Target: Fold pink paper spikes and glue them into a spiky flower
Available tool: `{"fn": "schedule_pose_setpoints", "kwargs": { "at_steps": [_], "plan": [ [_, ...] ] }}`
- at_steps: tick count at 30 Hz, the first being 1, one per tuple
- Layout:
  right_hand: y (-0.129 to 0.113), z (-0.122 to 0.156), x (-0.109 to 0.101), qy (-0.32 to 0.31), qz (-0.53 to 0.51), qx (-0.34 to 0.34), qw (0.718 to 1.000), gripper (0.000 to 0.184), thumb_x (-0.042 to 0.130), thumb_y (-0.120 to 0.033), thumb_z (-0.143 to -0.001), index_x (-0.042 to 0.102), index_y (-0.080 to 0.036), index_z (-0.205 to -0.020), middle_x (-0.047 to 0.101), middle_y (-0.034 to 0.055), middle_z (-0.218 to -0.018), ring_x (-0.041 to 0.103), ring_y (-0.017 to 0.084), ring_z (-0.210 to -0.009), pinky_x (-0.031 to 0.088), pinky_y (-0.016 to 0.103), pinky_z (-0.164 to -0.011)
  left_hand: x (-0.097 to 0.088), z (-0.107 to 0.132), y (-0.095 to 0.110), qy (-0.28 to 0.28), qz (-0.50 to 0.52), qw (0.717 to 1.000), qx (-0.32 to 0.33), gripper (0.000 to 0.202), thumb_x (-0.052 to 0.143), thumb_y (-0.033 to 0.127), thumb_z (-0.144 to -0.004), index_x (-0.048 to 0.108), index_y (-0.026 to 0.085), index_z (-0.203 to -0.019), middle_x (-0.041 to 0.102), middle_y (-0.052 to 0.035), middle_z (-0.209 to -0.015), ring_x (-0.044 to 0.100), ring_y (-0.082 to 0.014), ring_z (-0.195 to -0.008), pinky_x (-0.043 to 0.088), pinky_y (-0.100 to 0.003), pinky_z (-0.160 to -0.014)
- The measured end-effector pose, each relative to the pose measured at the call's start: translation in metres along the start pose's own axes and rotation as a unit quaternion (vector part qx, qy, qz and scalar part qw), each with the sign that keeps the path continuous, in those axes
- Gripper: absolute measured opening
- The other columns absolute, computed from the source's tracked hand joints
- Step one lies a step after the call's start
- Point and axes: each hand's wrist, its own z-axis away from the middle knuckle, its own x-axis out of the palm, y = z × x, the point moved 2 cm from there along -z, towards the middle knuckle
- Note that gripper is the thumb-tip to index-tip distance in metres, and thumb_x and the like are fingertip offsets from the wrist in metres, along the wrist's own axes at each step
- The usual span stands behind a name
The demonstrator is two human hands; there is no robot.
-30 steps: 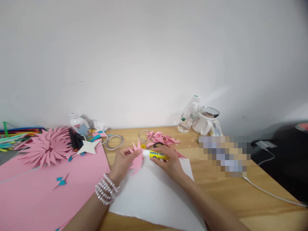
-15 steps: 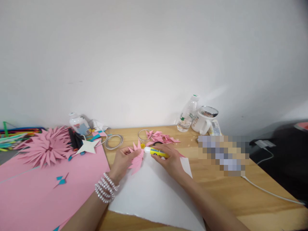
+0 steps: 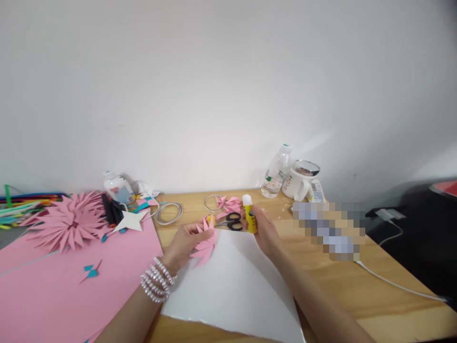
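Note:
My left hand (image 3: 185, 244), with a pearl bracelet at its wrist, pinches a pink folded-paper piece with several pointed tips (image 3: 206, 247) above the white sheet (image 3: 228, 286). In my right hand (image 3: 263, 228) is a yellow glue stick (image 3: 251, 219), held upright with its white end on top. Between the two hands lie scissors with black handles (image 3: 233, 221). A small yellow cap (image 3: 211, 220) shows beside the pink piece. Behind the scissors is a pile of small pink folded pieces (image 3: 232, 204).
On the left, a large pink paper flower (image 3: 73, 221) and a white paper star (image 3: 131, 220) rest on pink paper (image 3: 53, 300). Coiled cable (image 3: 169, 213) lies behind. A water bottle (image 3: 274, 174) and mug (image 3: 301, 181) stand by the wall, with a blurred-out object (image 3: 326, 231) at right.
My right hand has drawn the glue stick away to the right from the pink piece and turned it from lying sideways to upright. The scissors now show. My left hand has barely moved.

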Motion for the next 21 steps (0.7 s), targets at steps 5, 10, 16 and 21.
{"fn": "schedule_pose_setpoints", "kwargs": {
  "at_steps": [5,10,16,21],
  "plan": [
    [-0.001,0.001,0.0,-0.026,-0.008,0.025,0.999,0.03,0.053,-0.048,-0.076,0.044,-0.019,-0.075,0.048,-0.0046,-0.061,0.037,0.005,-0.042,0.026,0.018,-0.041,0.002,0.001,-0.003,-0.049,-0.077,0.996,0.002,0.031,0.073,0.037,-0.054,0.054,0.013,-0.05,0.046,0.0048,-0.048,0.036,-0.0057,-0.043,0.022,-0.019,-0.042],
    [0.002,0.007,0.006,-0.043,0.013,0.039,0.998,0.03,0.054,-0.047,-0.076,0.039,-0.021,-0.077,0.042,-0.0081,-0.054,0.027,0.003,-0.037,0.016,0.016,-0.038,0.004,0.001,-0.002,-0.033,-0.177,0.983,0.047,0.03,0.071,0.04,-0.055,0.064,0.014,-0.069,0.045,0.0055,-0.049,0.032,-0.0061,-0.043,0.019,-0.019,-0.041],
    [0.002,0.01,0.008,-0.038,0.028,0.059,0.997,0.033,0.049,-0.051,-0.076,0.042,-0.019,-0.075,0.034,-0.0093,-0.046,0.021,0.003,-0.034,0.013,0.016,-0.035,0.003,0.0,0.0,-0.018,-0.224,0.973,0.059,0.042,0.073,0.038,-0.051,0.064,0.014,-0.084,0.05,0.0041,-0.05,0.038,-0.009,-0.045,0.026,-0.019,-0.041],
    [0.002,0.013,0.014,-0.085,0.009,0.088,0.992,0.034,0.047,-0.052,-0.077,0.045,-0.018,-0.077,0.04,-0.0062,-0.051,0.032,0.005,-0.039,0.024,0.018,-0.039,0.003,-0.003,-0.002,-0.016,-0.263,0.96,0.099,0.037,0.071,0.038,-0.054,0.066,0.014,-0.083,0.051,0.0036,-0.051,0.04,-0.0101,-0.046,0.029,-0.021,-0.044]
  ]
}}
